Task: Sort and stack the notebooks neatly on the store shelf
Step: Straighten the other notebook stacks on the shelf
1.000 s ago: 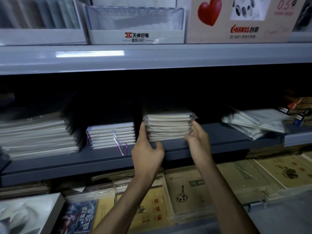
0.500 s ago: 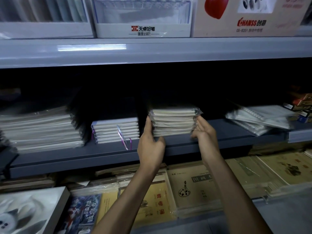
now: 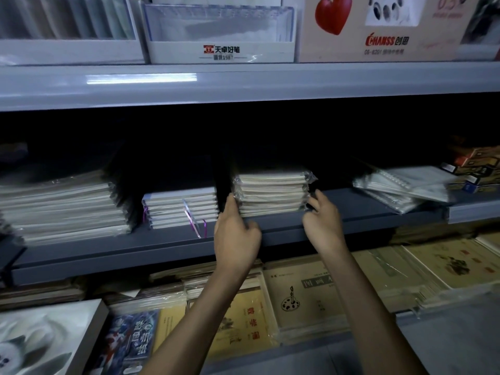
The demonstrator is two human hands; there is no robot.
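Note:
A wrapped stack of pale notebooks (image 3: pixel 270 192) lies on the dark grey middle shelf (image 3: pixel 162 244), its plastic corner sticking out at the right. My left hand (image 3: pixel 235 236) is at the stack's left side, thumb upright against it and fingers curled at the shelf's front edge. My right hand (image 3: pixel 323 221) is at the stack's lower right corner, fingertips touching the wrap. Left of it sits a shorter stack of white notebooks (image 3: pixel 181 208) with a purple ribbon.
A tall wrapped pile (image 3: pixel 62 209) fills the shelf's left end, and tilted spiral notebooks (image 3: pixel 403 188) lie at the right beside small boxes (image 3: pixel 479 169). Exercise books (image 3: pixel 305 296) cover the lower shelf. White display trays (image 3: pixel 220 33) stand on the upper shelf.
Both hands have stayed at the sides of the pale stack. My right hand has slid from the stack's right side down to its lower corner, fingers spreading a little.

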